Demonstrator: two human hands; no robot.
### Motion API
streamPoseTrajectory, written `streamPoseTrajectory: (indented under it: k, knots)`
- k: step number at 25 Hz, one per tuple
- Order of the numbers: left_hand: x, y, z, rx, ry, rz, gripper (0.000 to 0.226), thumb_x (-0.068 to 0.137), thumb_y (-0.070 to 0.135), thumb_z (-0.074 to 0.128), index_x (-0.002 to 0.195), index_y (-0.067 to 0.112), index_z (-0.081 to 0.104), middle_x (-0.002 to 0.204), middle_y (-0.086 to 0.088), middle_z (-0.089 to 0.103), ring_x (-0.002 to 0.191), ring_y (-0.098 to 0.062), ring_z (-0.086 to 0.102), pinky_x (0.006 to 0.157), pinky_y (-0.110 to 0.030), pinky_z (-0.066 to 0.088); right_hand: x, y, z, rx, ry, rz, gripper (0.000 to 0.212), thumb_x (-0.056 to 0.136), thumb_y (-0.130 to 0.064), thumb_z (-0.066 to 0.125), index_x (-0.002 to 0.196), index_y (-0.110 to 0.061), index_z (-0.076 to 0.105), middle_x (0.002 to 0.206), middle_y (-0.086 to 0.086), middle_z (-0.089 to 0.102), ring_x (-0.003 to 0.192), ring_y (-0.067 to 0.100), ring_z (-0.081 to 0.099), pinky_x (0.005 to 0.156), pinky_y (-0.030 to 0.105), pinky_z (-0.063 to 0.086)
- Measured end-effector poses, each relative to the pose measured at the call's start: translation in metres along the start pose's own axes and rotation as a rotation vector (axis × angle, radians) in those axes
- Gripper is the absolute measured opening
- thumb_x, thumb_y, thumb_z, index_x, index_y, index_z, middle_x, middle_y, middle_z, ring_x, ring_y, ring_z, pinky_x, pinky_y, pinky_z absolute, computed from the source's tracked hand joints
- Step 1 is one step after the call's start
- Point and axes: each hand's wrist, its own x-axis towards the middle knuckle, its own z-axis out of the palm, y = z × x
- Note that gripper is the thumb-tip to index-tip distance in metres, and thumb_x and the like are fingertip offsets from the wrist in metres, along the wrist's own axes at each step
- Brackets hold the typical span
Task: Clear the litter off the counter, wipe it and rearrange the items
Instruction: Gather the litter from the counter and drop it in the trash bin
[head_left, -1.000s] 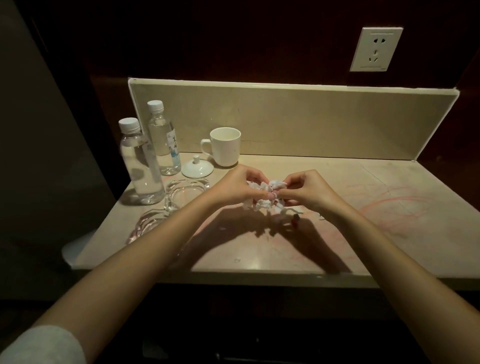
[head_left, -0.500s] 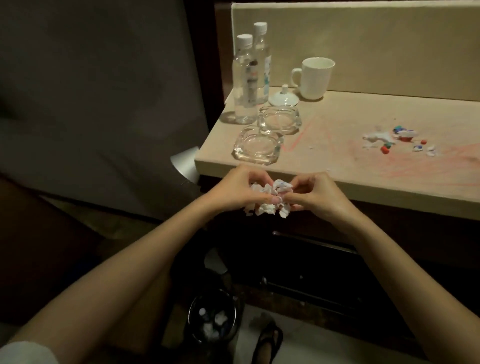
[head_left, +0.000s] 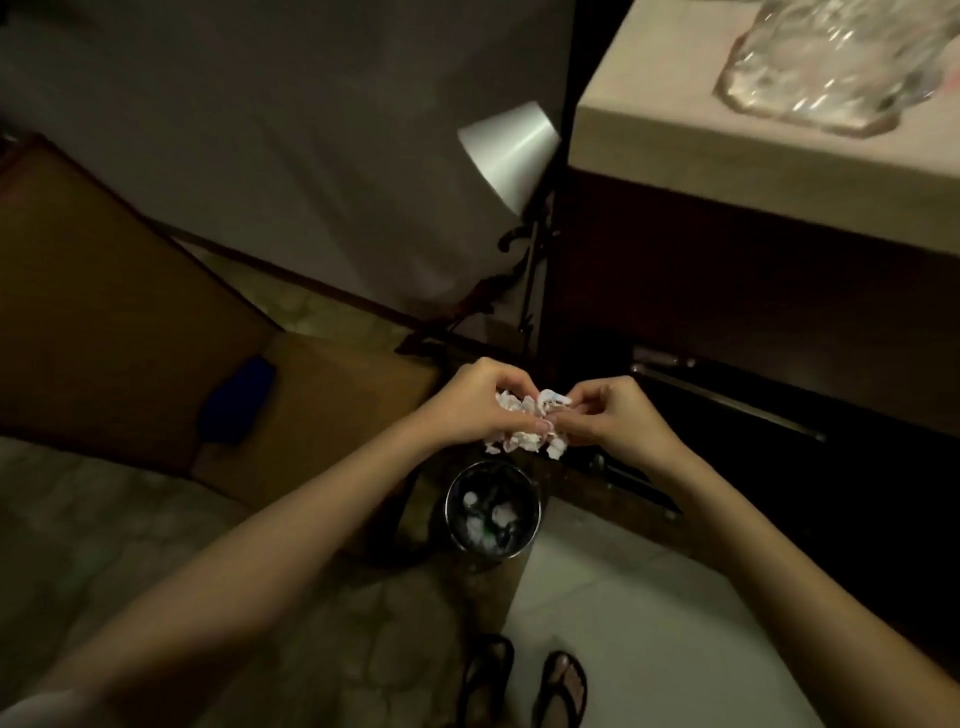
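While my head was tipped down toward the floor, I held the wad of crumpled paper litter (head_left: 527, 423) between both hands, out in the air and off the counter (head_left: 769, 171), whose pale front edge sat up at the top right. My left hand (head_left: 470, 402) curled its fingers round the wad's left side, thumb underneath, and my right hand (head_left: 610, 413) pinched its right side with thumb and fingertips; white scraps bulged up between the two hands and hung out below them. Below the wad in my view stood the small round waste bin (head_left: 492, 514), dark inside with a shiny rim, and several pale scraps already lay in it. I could not tell how far the wad hung above it. On the counter corner a clear glass ashtray (head_left: 831, 57) was in view, blurred and cut off by the top edge. Left of the cabinet a white cone-shaped lamp shade (head_left: 511, 150) stood on a thin dark stem, close to a grey wall. The dark cabinet front (head_left: 727, 291) dropped beneath the counter, with a long metal handle (head_left: 727, 400) just beyond my right hand. A brown box (head_left: 130, 312) with a blue object (head_left: 239, 400) on it filled the left side. My feet in sandals (head_left: 524, 686) stood at the bottom.
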Motion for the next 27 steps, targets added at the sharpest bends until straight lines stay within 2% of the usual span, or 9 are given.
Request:
streamPoseTrajectory:
  k: [3, 8, 10, 13, 16, 20, 22, 24, 27]
  knots:
    - [0.004, -0.056, 0.015, -0.015, -0.010, -0.046, 0.019, 0.069, 0.028, 0.084, 0.080, 0.023, 0.070, 0.082, 0.007, 0.069, 0.078, -0.020, 0.069, 0.067, -0.029, 0.055, 0.020, 0.045, 0.036, 0.080, -0.011, 0.057, 0.021, 0.078, -0.014, 0.076, 0.078, 0.004, 0.066, 0.071, 0.022, 0.067, 0.065, 0.024, 0.063, 0.063, 0.034, 0.052]
    - [0.024, -0.149, 0.057, -0.016, -0.018, -0.121, 0.021, 0.067, 0.028, 0.086, 0.076, 0.030, 0.067, 0.081, 0.012, 0.067, 0.068, -0.010, 0.067, 0.060, -0.015, 0.048, 0.060, 0.131, 0.080, 0.085, -0.015, 0.128, 0.014, 0.079, -0.008, 0.074, 0.068, -0.008, 0.064, 0.059, 0.005, 0.062, 0.053, 0.009, 0.060, 0.053, 0.019, 0.047]
    - [0.032, -0.187, 0.079, -0.011, -0.041, -0.157, 0.022, 0.067, 0.029, 0.086, 0.078, 0.030, 0.068, 0.086, 0.010, 0.068, 0.075, -0.003, 0.066, 0.065, -0.014, 0.049, 0.075, 0.171, 0.097, 0.046, -0.013, 0.158, 0.020, 0.078, -0.006, 0.074, 0.063, -0.013, 0.062, 0.051, -0.004, 0.057, 0.050, 0.005, 0.057, 0.055, 0.023, 0.050]
    - [0.050, -0.256, 0.122, 0.009, -0.087, -0.218, 0.027, 0.068, 0.027, 0.085, 0.089, 0.017, 0.071, 0.088, 0.009, 0.068, 0.076, 0.008, 0.060, 0.067, -0.007, 0.044, 0.101, 0.247, 0.125, 0.015, -0.043, 0.226, 0.025, 0.078, -0.002, 0.073, 0.061, -0.013, 0.060, 0.055, -0.001, 0.053, 0.059, 0.014, 0.059, 0.069, 0.040, 0.058]
    - [0.070, -0.329, 0.167, 0.056, -0.096, -0.288, 0.030, 0.069, 0.027, 0.084, 0.094, 0.014, 0.072, 0.095, 0.004, 0.070, 0.091, -0.002, 0.061, 0.071, -0.003, 0.041, 0.129, 0.321, 0.152, -0.049, -0.056, 0.286, 0.023, 0.080, -0.003, 0.072, 0.064, -0.011, 0.058, 0.062, 0.004, 0.054, 0.070, 0.022, 0.061, 0.076, 0.047, 0.058]
    - [0.092, -0.411, 0.214, 0.137, -0.102, -0.375, 0.038, 0.070, 0.032, 0.084, 0.102, 0.014, 0.072, 0.103, 0.001, 0.071, 0.101, -0.011, 0.064, 0.078, -0.015, 0.045, 0.165, 0.404, 0.183, -0.171, -0.111, 0.282, 0.022, 0.081, -0.010, 0.072, 0.064, -0.018, 0.060, 0.066, 0.000, 0.060, 0.081, 0.024, 0.065, 0.080, 0.050, 0.055]
    - [0.099, -0.438, 0.230, 0.192, -0.130, -0.421, 0.048, 0.070, 0.035, 0.083, 0.112, 0.016, 0.069, 0.111, 0.000, 0.069, 0.105, -0.014, 0.064, 0.081, -0.019, 0.048, 0.176, 0.429, 0.195, -0.250, -0.176, 0.280, 0.004, 0.084, -0.012, 0.068, 0.087, -0.011, 0.070, 0.091, 0.007, 0.069, 0.098, 0.023, 0.064, 0.089, 0.043, 0.052]
    - [0.100, -0.454, 0.239, 0.259, -0.159, -0.463, 0.057, 0.070, 0.036, 0.082, 0.121, 0.021, 0.064, 0.119, 0.000, 0.067, 0.111, -0.015, 0.062, 0.090, -0.026, 0.050, 0.184, 0.441, 0.200, -0.372, -0.280, 0.285, 0.031, 0.091, -0.013, 0.060, 0.121, -0.008, 0.062, 0.121, 0.013, 0.063, 0.116, 0.027, 0.057, 0.098, 0.035, 0.046]
    - [0.096, -0.455, 0.239, 0.338, -0.210, -0.484, 0.064, 0.069, 0.038, 0.082, 0.127, 0.023, 0.059, 0.123, -0.001, 0.065, 0.114, -0.019, 0.060, 0.094, -0.035, 0.051, 0.182, 0.438, 0.197, -0.486, -0.346, 0.270, 0.041, 0.093, -0.018, 0.056, 0.134, -0.014, 0.052, 0.133, 0.012, 0.056, 0.122, 0.030, 0.052, 0.101, 0.036, 0.043]
